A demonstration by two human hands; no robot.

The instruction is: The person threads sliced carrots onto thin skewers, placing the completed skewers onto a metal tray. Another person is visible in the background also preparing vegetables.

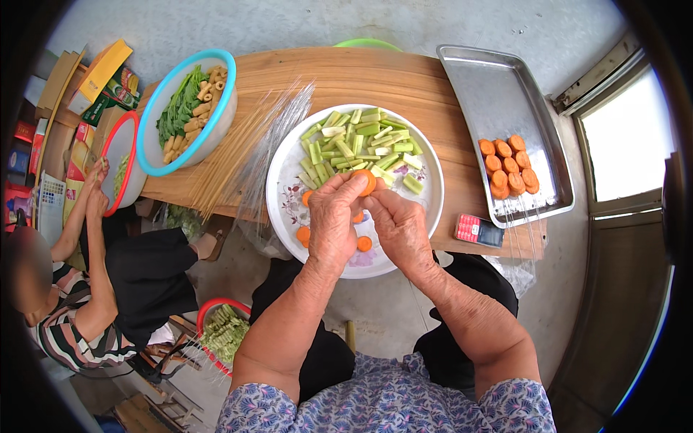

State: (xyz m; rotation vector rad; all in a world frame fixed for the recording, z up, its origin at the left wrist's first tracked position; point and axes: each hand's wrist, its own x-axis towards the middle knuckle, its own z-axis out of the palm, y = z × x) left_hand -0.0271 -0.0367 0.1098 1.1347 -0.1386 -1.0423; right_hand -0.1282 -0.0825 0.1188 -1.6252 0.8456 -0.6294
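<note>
Over a white floral plate (275, 178), my left hand (333, 216) pinches an orange carrot slice (366, 182) between thumb and fingers. My right hand (399, 221) meets it from the other side, thumb and forefinger pressed together just below the slice. Whatever thin thing may sit between those right fingers is hidden. Cut pale-green stem pieces (368, 130) are heaped across the plate's far half. Several loose carrot slices lie nearer me, one of them a round slice (364, 243) between my wrists.
Left of the plate lie bamboo skewers (233, 157) on clear plastic (289, 119). Beyond stands a blue-rimmed basin (230, 103) of greens and tan rolls. A metal tray (487, 92) holds skewered carrot slices (509, 165); a phone (479, 230) lies beside it. Another person (97, 303) sits at left.
</note>
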